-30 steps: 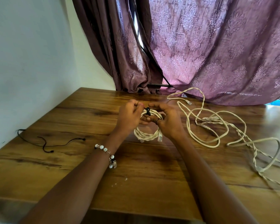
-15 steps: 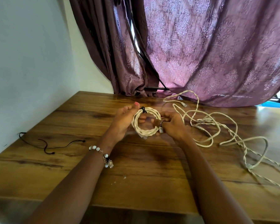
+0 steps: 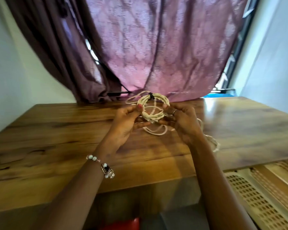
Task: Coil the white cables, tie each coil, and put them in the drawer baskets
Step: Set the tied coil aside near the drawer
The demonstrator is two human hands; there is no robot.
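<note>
Your two hands meet above the middle of the table (image 3: 56, 130), the left hand (image 3: 125, 123) at 9 o'clock of the coil (image 3: 154, 107) and the right hand (image 3: 181, 121) at 3 o'clock, both holding it off the surface. The tie (image 3: 151, 95) sits at the coil's 12 o'clock. Loose cable (image 3: 211, 141) lies on the table under and at 4 o'clock of your hands. The curtain (image 3: 156, 47) hangs behind the table at 12 o'clock. The baskets (image 3: 256, 193) sit below the table edge at 4 o'clock.

We read this as a home room: patterned mauve fabric curtain (image 3: 165, 52) over a window, glossy brown wooden table (image 3: 56, 138), cream perforated plastic basket (image 3: 259, 196) off its right edge.
</note>
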